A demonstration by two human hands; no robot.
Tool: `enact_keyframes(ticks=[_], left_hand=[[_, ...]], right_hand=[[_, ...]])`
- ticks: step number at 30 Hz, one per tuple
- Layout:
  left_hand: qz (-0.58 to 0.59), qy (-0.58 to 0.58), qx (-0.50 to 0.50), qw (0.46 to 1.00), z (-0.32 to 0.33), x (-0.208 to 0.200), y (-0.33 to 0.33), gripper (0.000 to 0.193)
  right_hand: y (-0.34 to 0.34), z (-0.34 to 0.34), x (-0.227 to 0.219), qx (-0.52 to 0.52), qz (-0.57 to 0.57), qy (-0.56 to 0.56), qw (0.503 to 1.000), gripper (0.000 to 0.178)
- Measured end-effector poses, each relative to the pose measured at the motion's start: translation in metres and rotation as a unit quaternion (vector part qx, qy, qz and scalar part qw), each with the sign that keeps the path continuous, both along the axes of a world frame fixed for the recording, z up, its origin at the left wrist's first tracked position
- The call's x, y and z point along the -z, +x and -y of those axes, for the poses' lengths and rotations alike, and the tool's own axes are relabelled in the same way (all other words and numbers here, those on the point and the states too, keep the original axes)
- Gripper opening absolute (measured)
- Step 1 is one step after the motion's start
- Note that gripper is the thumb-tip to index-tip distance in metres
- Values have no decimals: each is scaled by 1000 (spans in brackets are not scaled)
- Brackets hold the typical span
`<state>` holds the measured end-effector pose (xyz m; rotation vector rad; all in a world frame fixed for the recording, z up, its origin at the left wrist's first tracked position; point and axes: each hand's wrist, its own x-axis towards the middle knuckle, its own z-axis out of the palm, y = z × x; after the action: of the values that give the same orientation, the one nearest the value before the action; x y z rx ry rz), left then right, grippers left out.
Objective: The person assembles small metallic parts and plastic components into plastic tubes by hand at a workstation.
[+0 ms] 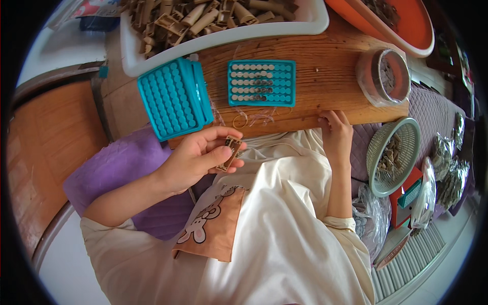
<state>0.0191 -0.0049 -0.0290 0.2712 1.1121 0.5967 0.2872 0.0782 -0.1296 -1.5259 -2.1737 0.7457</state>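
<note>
My left hand (pixel 206 155) is closed around a small brown plastic part (pixel 231 151), held above my lap with its hollow, darker inner side showing. At the front edge of the wooden table, my right hand (pixel 336 131) has its fingers bent and thumb drawn in. Whatever its fingertips may hold is too small to make out. Beyond the hands lies a teal tray (pixel 293 84) with rows of round wells; white pieces fill many on its left, and several dark, shiny bits sit mid-row. Left of it, a tilted stack of teal trays (pixel 172 99) rests near the table's edge.
A white tub (pixel 223 40) heaped with brown plastic parts stands at the back, an orange basin (pixel 422 43) at the back right. A round container (pixel 376 76) with grey pieces sits on the wooden table (pixel 325 76). A grey-green colander (pixel 375 173) of small parts is at my right.
</note>
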Motion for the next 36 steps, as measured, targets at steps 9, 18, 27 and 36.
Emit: enact_keyframes(ticks=[9,18,27,36], left_hand=[[70,74,-58,993,1,-7,-2,33],[-40,122,-41,991,5,-5,-5,27],[-44,130,-53,989,-1,-11,-14,21],[-80,116,-38,989,-3,-7,-17,24]], right_hand=[[-79,30,-79,-68,-271,61,958,22],[-113,38,-71,-240,-197,199,929,25],[-62,-137,21,17,-13,291,956,15],[-51,-169,29,-8,10,216,976,14]])
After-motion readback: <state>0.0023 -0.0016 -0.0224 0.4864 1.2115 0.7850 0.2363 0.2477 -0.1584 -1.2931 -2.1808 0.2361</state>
